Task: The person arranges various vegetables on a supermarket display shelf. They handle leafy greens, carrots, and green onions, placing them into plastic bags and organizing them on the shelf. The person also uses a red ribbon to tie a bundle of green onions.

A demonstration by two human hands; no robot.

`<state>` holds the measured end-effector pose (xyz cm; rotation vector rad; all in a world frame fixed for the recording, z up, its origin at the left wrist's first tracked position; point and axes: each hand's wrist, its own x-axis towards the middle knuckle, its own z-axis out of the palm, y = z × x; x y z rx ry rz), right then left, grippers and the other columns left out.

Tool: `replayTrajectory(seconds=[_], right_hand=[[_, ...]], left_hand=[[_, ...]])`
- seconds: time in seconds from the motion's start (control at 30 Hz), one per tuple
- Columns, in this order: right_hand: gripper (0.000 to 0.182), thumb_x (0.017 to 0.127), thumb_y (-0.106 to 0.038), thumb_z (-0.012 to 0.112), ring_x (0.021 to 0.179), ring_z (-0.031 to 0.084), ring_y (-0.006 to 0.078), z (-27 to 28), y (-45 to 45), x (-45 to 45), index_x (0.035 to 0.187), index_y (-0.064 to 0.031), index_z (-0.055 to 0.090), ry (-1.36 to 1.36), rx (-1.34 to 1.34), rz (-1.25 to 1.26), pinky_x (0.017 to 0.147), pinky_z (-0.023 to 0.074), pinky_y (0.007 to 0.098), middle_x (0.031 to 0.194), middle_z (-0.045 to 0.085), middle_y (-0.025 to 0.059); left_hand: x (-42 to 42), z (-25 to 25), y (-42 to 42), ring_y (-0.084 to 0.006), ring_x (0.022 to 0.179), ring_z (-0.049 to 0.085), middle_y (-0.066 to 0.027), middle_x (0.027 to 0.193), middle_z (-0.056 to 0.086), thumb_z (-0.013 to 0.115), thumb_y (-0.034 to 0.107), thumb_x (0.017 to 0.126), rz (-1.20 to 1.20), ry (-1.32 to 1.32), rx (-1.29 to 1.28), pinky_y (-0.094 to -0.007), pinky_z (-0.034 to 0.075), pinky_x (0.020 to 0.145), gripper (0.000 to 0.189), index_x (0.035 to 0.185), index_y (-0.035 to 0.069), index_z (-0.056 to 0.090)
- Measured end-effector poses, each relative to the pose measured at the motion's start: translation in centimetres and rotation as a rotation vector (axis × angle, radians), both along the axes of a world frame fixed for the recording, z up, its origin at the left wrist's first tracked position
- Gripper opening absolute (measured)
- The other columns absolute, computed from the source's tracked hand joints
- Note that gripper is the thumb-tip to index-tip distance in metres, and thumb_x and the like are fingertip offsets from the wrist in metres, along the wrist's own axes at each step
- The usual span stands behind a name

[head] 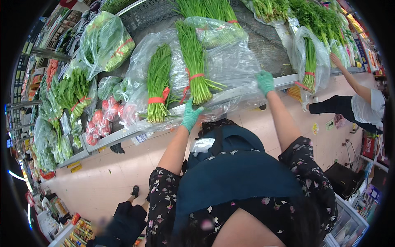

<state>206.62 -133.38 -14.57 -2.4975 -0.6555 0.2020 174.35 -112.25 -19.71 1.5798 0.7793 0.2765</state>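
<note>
My left hand [191, 114], in a green glove, is at the front edge of the produce shelf, just below the cut ends of a bunch of garlic chives [197, 71] tied with red tape. Beside it on the left lies a shorter bunch of leafy greens [159, 83], also bound in red. Both bunches rest on a clear plastic bag [231, 64] spread over the shelf. My right hand [266, 81], gloved too, is at the bag's right edge near the metal shelf rim [285, 80]; its fingers are bent, and whether they pinch the plastic is unclear.
Bagged greens [106, 43] and bagged tomatoes [98, 123] lie to the left. More chives [206, 9] sit at the back. At the right, another bagged bunch [309, 64] overhangs the edge, and a person [367, 105] reaches to the shelf. Another person [126, 222] is at lower left.
</note>
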Motion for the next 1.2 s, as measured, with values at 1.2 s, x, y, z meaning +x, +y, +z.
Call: replayTrajectory(seconds=[1.2], right_hand=[[0.014,0.081,-0.017,0.057,0.082,0.058,0.0324,5.0,1.0,-16.2,0.089,-0.0081,0.063,0.090,0.322,0.057,0.074,0.0467,0.0411,0.086,0.060,0.0120]], left_hand=[[-4.8,2.3,16.6,-0.0346,0.092,0.061,-0.0240,0.104,0.061,0.072,0.033,0.070,-0.016,0.624,0.717,-0.0412,0.047,0.081,0.059,0.111,-0.006,0.056]])
